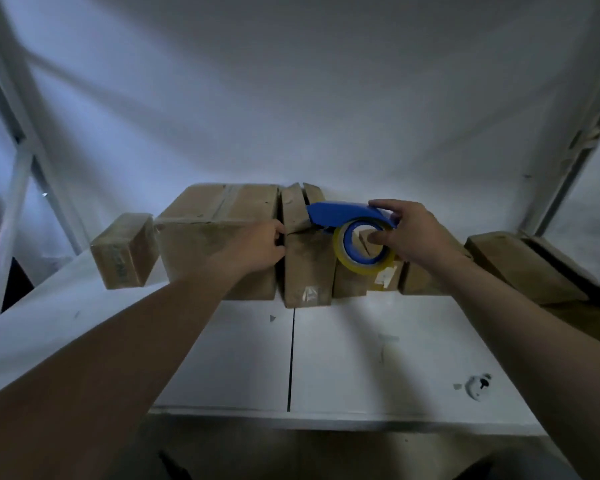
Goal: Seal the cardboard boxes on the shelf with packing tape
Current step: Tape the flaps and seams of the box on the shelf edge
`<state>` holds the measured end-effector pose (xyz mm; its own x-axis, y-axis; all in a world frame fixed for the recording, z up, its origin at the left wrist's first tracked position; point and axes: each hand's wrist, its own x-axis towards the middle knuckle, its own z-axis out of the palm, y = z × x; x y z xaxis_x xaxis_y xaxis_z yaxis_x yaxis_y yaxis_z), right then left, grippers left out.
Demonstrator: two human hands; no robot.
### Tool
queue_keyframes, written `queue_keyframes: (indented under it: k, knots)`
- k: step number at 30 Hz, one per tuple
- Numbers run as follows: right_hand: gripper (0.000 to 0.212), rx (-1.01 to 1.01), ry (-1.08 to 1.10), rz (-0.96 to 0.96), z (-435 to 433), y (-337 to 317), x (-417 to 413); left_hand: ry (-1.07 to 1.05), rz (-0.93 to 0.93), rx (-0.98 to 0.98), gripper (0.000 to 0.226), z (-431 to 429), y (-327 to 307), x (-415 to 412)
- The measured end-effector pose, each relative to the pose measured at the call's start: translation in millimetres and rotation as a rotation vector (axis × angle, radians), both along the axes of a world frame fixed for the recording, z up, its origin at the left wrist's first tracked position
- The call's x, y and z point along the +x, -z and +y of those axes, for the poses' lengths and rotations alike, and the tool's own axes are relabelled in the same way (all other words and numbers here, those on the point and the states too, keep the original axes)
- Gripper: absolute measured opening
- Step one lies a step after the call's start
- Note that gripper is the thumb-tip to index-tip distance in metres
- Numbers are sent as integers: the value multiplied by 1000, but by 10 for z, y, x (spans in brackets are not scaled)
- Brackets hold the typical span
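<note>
Though dim, probably plastic dispenser (340, 214), box (309, 268)

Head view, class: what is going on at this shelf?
A person's right hand holds a blue plastic tape dispenser, loaded with a yellowish packing tape roll, over a narrow brown cardboard box on a white shelf; its top flaps stand open. The left hand hooks its fingers into the gap beside it.

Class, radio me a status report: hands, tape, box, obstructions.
Right hand grips blue tape dispenser over narrow box, flaps up. Left hand holds its left edge. Neighbouring boxes crowd both sides.
</note>
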<state>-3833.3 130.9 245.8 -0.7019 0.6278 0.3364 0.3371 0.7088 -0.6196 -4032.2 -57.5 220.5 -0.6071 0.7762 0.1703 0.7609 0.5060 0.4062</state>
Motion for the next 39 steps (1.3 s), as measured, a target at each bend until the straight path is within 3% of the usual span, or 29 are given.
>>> queue_keyframes:
  k: [10,16,19,20,21,22,25,27,34,37,39]
  knots:
    - [65,-148,127,261,415,90,-789,-76,-46,97,48,578,-30,-400]
    - [63,-302,138,237,500,176,-1410,-87,-102,28,47,793,21,-617]
    - [60,-308,144,199,541,273,-1564,-107,-159,-4,13,865,141,-667]
    - [59,-299,151,182,555,308,-1592,-115,-175,-12,26,874,169,-665]
    - [57,-288,154,168,569,336,-1609,-126,-189,13,25,894,219,-694]
    - [55,-276,158,152,578,355,-1614,-118,-197,28,10,885,224,-672]
    - [47,-245,175,116,601,412,-1600,-120,-259,65,61,897,260,-649]
    - [42,-286,196,131,582,424,-1572,-111,-280,95,67,869,249,-594]
    - [37,-262,158,138,312,405,-1230,-116,-321,155,65,557,189,-250]
    - [34,-269,132,133,138,398,-964,-93,-328,133,12,351,145,3]
    - [30,-267,110,128,7,367,-745,-76,-331,119,39,216,124,201]
